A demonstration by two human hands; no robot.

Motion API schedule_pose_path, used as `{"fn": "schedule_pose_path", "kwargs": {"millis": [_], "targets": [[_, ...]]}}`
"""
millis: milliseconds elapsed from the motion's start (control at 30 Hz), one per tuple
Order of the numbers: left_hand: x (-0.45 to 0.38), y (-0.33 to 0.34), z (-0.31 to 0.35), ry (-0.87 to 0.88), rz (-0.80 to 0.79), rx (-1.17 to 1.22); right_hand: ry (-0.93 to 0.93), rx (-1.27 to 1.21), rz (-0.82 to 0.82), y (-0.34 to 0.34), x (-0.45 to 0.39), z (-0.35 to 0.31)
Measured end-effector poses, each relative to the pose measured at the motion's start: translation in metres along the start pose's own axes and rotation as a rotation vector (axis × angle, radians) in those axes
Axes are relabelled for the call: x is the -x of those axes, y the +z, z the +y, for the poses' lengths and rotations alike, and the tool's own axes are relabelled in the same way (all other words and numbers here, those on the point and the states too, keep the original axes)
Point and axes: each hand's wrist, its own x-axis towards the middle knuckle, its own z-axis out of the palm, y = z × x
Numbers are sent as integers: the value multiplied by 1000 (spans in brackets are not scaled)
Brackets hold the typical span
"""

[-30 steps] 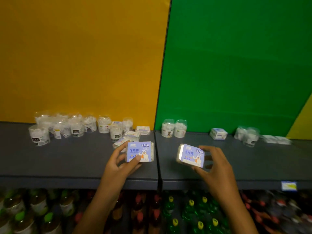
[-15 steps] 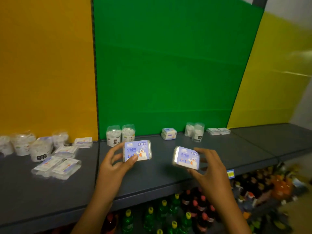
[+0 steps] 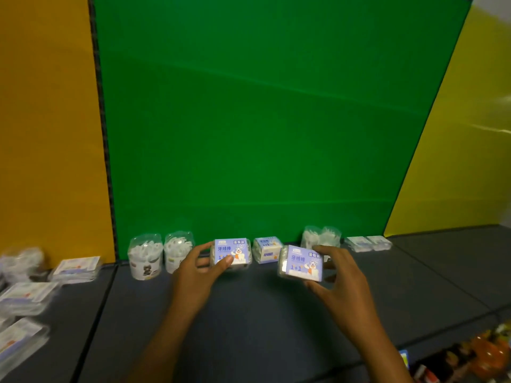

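two purple-and-white boxes are in hand, one apiece. the left hand grips the left box, thumb across its front and fingers behind, low at the back of the dark grey shelf; whether it touches the shelf i cannot tell. the right hand pinches the right box between thumb below and fingers above, tilted and nearer the front edge. between them a third box sits by the wall. two clear tubs stand just left of the left hand, and two more tubs stand behind the right hand. two flat packs lie side by side further right.

behind the shelf rise a green panel, an orange panel to the left and a yellow panel to the right.

at the left edge several loose packs are blurred and partly cut off, too smeared to count surely. the bottles below, at the bottom right corner, are only half in view.
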Motion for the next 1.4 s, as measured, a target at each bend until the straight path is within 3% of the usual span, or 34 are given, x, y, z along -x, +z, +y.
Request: {"fn": "schedule_pose_path", "kwargs": {"millis": [333, 667, 1000, 1233, 1400], "targets": [[-52, 39, -33, -90, 3, -343, -14, -130, -99, 40, -51, 36], [-80, 69, -53, -116, 49, -614, -44, -107, -206, 39, -94, 80], [-67, 81, -33, -149, 71, -732, -128, -134, -297, 43, -112, 99], [-29, 52, -9, 174, 82, -1249, -185, -171, -404, 65, -112, 84], [-10, 40, 1, 171, 66, -1417, -237, -187, -501, 89, -107, 68]]}}
